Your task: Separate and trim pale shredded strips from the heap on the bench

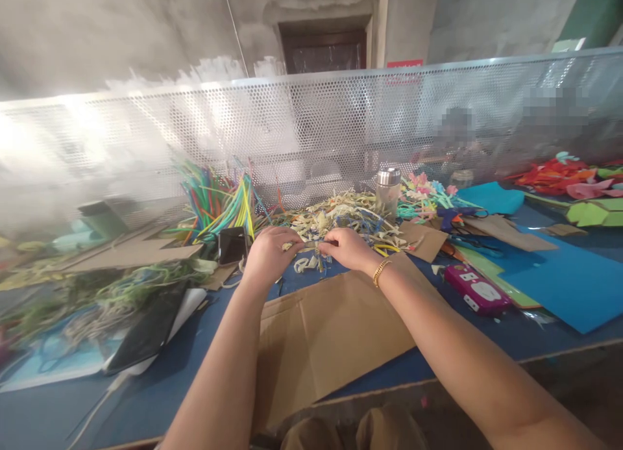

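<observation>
My left hand (273,255) and my right hand (351,247) reach forward over the far edge of a brown cardboard sheet (335,333). Both have their fingers pinched together. Between them a thin pale strip (307,246) is stretched, one end in each hand. What the strip is made of is too small to tell. Just beyond lies a heap of cream and pale green strips (335,213). A few loose curled scraps (307,263) rest on the blue tabletop below my fingers.
Left stand colourful pipe cleaners (219,203), a black phone (232,245) and a dark tablet-like slab (148,326). To the right are a glass bottle (388,193), a purple power strip (476,289), a blue sheet (559,275) and a glue gun (457,217). A perforated metal screen (331,125) runs behind.
</observation>
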Demonstrator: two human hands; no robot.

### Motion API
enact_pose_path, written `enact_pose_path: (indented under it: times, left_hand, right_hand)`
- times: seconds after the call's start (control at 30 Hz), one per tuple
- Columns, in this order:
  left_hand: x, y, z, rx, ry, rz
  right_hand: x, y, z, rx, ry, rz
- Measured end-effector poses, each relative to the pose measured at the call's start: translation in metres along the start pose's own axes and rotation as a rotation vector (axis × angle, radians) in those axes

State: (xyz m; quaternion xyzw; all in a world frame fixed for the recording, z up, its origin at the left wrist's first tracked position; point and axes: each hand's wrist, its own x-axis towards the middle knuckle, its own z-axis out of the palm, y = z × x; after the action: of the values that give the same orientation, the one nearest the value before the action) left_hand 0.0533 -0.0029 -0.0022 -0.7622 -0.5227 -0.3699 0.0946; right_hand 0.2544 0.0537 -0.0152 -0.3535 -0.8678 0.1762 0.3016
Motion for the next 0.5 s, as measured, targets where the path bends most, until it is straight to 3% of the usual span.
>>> enact_pose_path:
  times: [0.27, 0.5]
  left_hand:
    - [0.001, 0.012, 0.006, -0.089, 0.007, 0.066]
    - [-0.001, 0.020, 0.022, -0.414, -0.113, -0.009]
  right_hand:
    - [0.000, 0.002, 0.000, 0.059, -0.037, 0.142]
    - [0.001, 0.002, 0.005, 0.017, -0.137, 0.219]
